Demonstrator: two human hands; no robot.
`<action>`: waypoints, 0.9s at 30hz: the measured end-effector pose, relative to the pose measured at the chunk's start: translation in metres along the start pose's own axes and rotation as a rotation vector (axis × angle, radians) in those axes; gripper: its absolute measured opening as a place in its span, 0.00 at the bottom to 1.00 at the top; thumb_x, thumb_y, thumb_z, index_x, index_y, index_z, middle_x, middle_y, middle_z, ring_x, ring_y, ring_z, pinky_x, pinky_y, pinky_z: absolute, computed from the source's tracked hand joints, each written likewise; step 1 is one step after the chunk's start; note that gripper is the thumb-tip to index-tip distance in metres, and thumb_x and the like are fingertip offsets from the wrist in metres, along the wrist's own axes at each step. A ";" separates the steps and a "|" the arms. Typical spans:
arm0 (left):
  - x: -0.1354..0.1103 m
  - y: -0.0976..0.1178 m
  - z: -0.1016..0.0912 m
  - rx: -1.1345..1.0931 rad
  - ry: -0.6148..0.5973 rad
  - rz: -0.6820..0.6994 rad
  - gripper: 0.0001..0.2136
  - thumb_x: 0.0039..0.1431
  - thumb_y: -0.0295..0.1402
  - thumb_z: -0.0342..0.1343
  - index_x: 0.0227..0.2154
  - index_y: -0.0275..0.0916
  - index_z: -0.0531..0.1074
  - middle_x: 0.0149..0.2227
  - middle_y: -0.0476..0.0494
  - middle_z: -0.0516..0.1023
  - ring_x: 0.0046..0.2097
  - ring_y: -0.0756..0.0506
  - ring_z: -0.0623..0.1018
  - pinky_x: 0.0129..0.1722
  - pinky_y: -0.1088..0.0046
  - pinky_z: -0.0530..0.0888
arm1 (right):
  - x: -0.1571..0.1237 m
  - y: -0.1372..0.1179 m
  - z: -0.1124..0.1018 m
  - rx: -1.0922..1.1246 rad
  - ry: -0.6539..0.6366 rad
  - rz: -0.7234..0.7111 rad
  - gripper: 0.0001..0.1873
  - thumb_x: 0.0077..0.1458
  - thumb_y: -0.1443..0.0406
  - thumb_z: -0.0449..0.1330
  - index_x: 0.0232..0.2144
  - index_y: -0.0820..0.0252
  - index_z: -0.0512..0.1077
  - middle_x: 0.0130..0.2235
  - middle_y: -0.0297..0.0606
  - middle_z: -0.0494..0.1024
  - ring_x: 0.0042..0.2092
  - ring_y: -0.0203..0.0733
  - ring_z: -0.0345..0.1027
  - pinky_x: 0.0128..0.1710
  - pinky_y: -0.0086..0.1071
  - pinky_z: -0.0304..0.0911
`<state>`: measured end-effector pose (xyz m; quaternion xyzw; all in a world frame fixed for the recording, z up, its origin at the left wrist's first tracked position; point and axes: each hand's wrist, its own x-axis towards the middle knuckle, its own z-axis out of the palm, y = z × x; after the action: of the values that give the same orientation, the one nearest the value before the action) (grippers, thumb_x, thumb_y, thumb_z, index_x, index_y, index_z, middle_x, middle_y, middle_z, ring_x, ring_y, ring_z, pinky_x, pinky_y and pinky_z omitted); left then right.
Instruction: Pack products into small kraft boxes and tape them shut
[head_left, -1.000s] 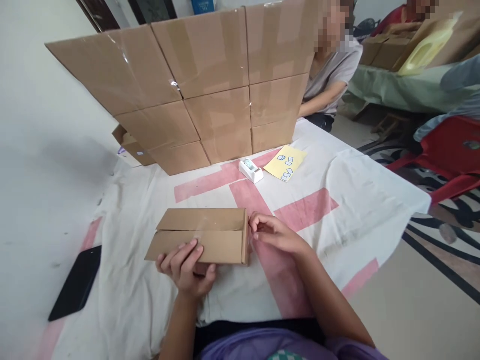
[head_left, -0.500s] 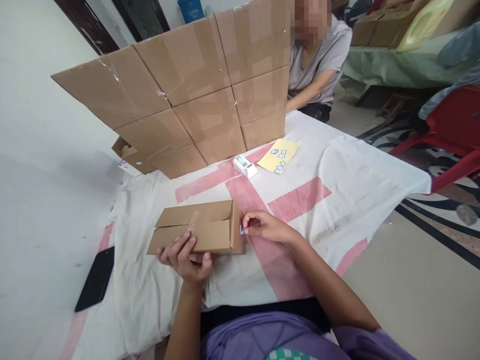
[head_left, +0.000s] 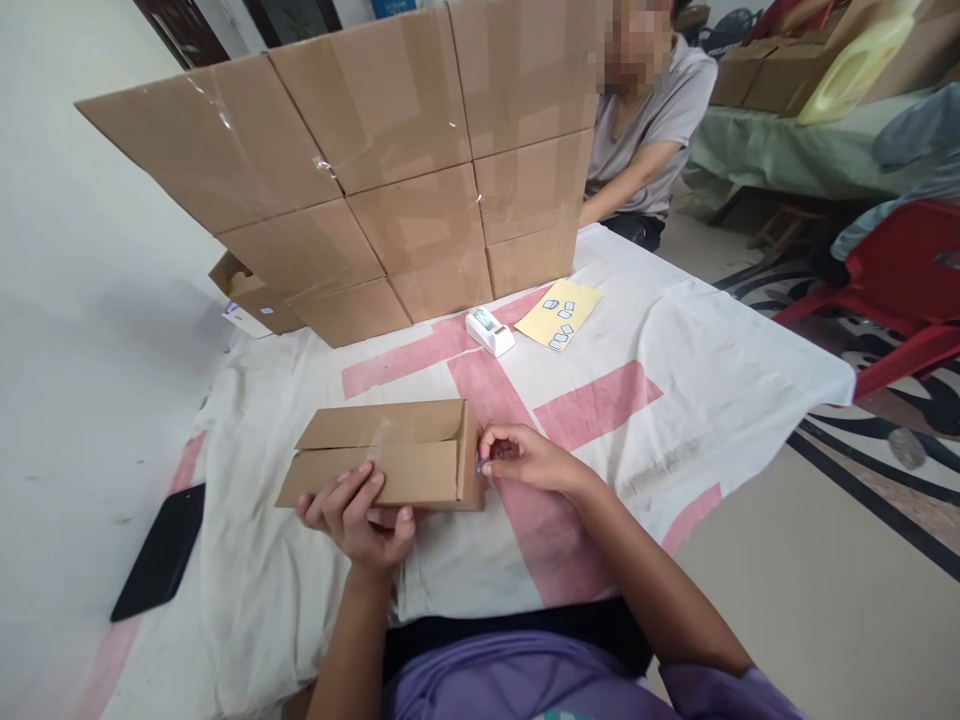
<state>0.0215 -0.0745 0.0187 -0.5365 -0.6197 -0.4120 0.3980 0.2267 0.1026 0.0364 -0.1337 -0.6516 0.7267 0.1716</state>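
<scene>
A closed brown cardboard box (head_left: 424,470) lies on the cloth-covered table in front of me, with a strip of clear tape across its top seam. My left hand (head_left: 360,515) is closed on its near side, fingers on the top and thumb low at the front. At the box's right end, my right hand (head_left: 529,460) pinches a small blue-edged sticker (head_left: 482,466) between thumb and index finger. The sticker is at the end face; whether it sticks there I cannot tell. Beyond the box lies a yellow sheet (head_left: 555,318) with several similar blue-edged stickers.
A small white device (head_left: 490,332) sits left of the yellow sheet. Behind it stands a tall cardboard panel (head_left: 420,225). A black phone (head_left: 159,552) lies at the left. Across the table sits a person (head_left: 649,130); a red chair (head_left: 911,265) is at the right.
The camera view has shifted slightly, so the box and both hands appear a little further left. Both hands keep their grips; the sticker has turned slightly at the box's end.
</scene>
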 end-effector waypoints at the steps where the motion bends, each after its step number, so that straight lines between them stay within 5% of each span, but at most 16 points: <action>1: 0.000 0.000 0.000 -0.001 0.002 0.000 0.18 0.54 0.46 0.55 0.46 0.44 0.71 0.44 0.39 0.78 0.47 0.37 0.72 0.60 0.47 0.56 | 0.000 0.000 0.000 0.003 0.001 0.001 0.15 0.51 0.56 0.70 0.31 0.59 0.70 0.33 0.32 0.71 0.34 0.37 0.64 0.37 0.32 0.59; 22: 0.001 0.004 0.000 -0.015 -0.004 -0.018 0.18 0.54 0.44 0.56 0.47 0.44 0.71 0.45 0.38 0.77 0.48 0.37 0.72 0.61 0.48 0.55 | 0.003 0.008 0.006 -0.052 0.061 -0.034 0.14 0.53 0.59 0.68 0.31 0.59 0.68 0.33 0.32 0.68 0.33 0.36 0.62 0.35 0.32 0.59; 25: 0.002 0.004 0.000 0.000 -0.010 -0.014 0.19 0.53 0.44 0.56 0.47 0.45 0.71 0.45 0.39 0.78 0.47 0.37 0.72 0.61 0.48 0.55 | 0.002 0.009 0.006 -0.211 0.173 -0.129 0.17 0.53 0.58 0.68 0.41 0.58 0.69 0.47 0.42 0.70 0.42 0.42 0.66 0.41 0.37 0.64; 27: 0.002 0.003 0.000 0.003 -0.008 -0.010 0.19 0.52 0.43 0.57 0.47 0.45 0.71 0.45 0.39 0.78 0.48 0.37 0.72 0.61 0.49 0.55 | 0.001 0.008 0.005 -0.322 0.240 -0.195 0.31 0.53 0.58 0.69 0.56 0.55 0.64 0.62 0.48 0.61 0.55 0.49 0.64 0.53 0.43 0.64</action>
<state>0.0244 -0.0730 0.0209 -0.5343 -0.6247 -0.4109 0.3942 0.2231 0.0974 0.0292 -0.1813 -0.7441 0.5719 0.2939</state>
